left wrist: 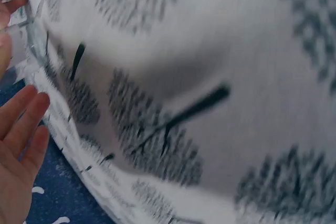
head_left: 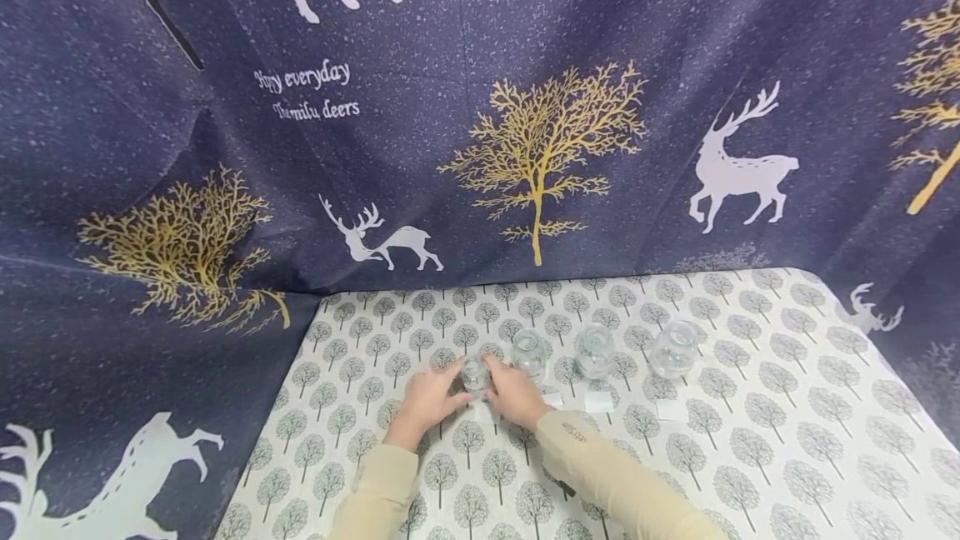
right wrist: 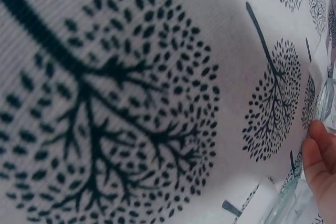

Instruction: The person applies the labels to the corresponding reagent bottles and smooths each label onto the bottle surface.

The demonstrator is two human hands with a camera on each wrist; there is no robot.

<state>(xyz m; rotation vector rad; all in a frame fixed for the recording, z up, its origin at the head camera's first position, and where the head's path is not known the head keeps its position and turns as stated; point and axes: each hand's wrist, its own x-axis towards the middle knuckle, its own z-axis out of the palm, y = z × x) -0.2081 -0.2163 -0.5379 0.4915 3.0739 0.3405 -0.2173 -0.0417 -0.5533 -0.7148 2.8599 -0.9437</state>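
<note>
A small clear glass jar (head_left: pixel 474 375) stands on the tree-print tablecloth, between both hands. On its left side is my left hand (head_left: pixel 431 400), thumb and index finger beside the glass; in the left wrist view its other fingers (left wrist: pixel 26 121) extend loosely, apart from the glass. My right hand (head_left: pixel 517 394) holds the jar's right side with index finger and thumb. Its fingertips (right wrist: pixel 316 142) lie low by the cloth in the right wrist view. A white paper slip (head_left: pixel 482 412) lies in front of the jar. The exact finger contact is partly hidden.
To the right stand three larger clear glass jars: one near the right hand (head_left: pixel 529 354), a middle jar (head_left: pixel 594 352) and a rightmost jar (head_left: pixel 674 350). White slips (head_left: pixel 598 402) lie before them. A dark blue deer-print curtain (head_left: pixel 420 157) hangs behind the table.
</note>
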